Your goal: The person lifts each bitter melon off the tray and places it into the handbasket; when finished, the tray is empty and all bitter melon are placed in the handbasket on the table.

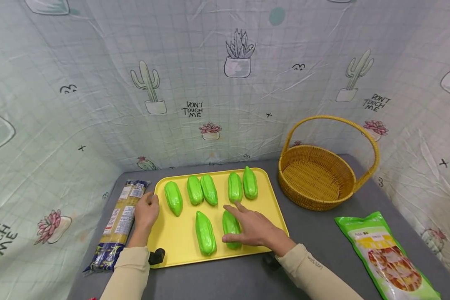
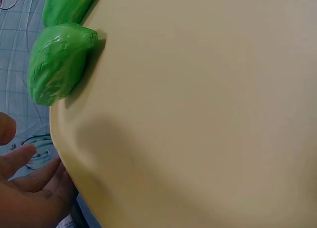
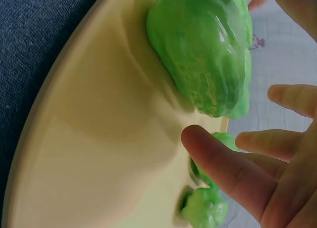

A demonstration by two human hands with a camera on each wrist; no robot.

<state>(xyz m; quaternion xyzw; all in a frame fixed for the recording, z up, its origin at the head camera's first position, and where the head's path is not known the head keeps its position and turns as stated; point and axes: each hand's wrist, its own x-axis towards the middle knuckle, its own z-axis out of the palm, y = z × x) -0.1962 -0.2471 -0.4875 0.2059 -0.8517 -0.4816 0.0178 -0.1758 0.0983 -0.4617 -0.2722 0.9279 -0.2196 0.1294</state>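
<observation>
A yellow tray (image 1: 180, 237) bears several shiny green ribbed gourds, one of them a gourd (image 1: 205, 233) at the front middle. Over another front gourd (image 1: 231, 229) hovers my right hand (image 1: 256, 227), fingers spread and nothing held. The right wrist view has a gap between those fingers and the nearest large gourd (image 3: 198, 50). My left hand (image 1: 146, 212) is at the tray's left edge, its fingers loosely bent beside the rim. In the left wrist view its fingertips reach the outside of the rim; whether they press on it I cannot tell. A gourd (image 2: 59, 65) lies just beyond them.
Left of the tray lies a long blue-and-clear noodle pack (image 1: 120, 225), close to my left hand. A wicker basket (image 1: 315, 200) with a tall handle stands at the back right. A green food bag (image 1: 390, 262) lies at the front right. Printed cloth (image 1: 210, 83) walls the table's back.
</observation>
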